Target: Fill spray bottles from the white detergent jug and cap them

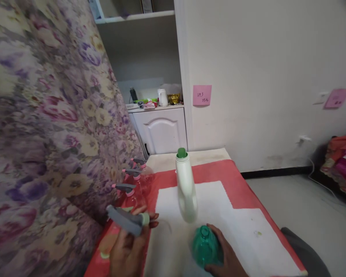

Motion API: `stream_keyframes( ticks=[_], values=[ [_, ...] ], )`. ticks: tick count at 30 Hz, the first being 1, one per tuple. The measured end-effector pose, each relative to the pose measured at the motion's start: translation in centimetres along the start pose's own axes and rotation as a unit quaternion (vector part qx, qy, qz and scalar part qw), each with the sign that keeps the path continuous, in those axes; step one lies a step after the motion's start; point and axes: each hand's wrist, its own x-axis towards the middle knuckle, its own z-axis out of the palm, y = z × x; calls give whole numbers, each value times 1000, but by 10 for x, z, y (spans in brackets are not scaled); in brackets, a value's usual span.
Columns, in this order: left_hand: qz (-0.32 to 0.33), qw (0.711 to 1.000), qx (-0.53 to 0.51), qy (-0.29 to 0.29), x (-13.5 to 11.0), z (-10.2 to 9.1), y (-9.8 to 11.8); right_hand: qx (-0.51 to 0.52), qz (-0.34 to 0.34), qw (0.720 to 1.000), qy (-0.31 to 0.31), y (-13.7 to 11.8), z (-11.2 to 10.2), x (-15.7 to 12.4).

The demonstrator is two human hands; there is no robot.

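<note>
My left hand (129, 246) holds a grey spray trigger head (127, 220) with a pale green collar, tilted sideways above the table's left side. A faint thin tube seems to trail from its collar, though it is blurred. My right hand (226, 254) is wrapped around a translucent green bottle (204, 248), whose neck is uncovered. Behind the bottle a tall pale jug (187, 192) with a green spout insert (182, 153) stands upright with no cap on it. Neither hand touches the jug.
Three clear spray bottles (132, 200) with pink collars and grey triggers line the table's left edge. A white cloth (245, 231) lies over a red cover (219, 169). A floral curtain (60, 134) hangs close on the left; a white cabinet (164, 130) stands behind.
</note>
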Motion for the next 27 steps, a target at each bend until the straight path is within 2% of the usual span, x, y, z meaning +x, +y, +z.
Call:
stream_keyframes(
  ticks=[3,4,7,9,13,16,18,20,22,27],
  values=[
    [11,990,110,-90,11,-11,-33,-1,-11,1000,-6,10,1,1],
    [24,983,152,-103,14,-14,-47,-2,-16,1000,-9,12,0,1],
    [98,942,285,-146,22,-21,-90,-19,-25,999,-8,12,-4,1],
    [130,912,350,-171,25,-24,-111,-39,-28,999,-7,9,-7,0],
    [104,838,472,-254,29,-30,-130,-60,-38,997,-3,1,-10,1],
    [66,780,571,-247,30,-36,-141,-58,-43,997,1,-2,-9,2],
    [57,754,609,-240,29,-40,-152,-56,-39,998,4,-4,-8,2],
    [63,749,617,-233,26,-44,-164,-52,-22,998,9,-7,-7,3],
    [79,757,613,-211,21,-47,-176,-49,1,999,12,-10,-5,3],
    [149,801,556,-164,16,-60,-198,-51,47,997,18,-17,0,1]
  ],
)
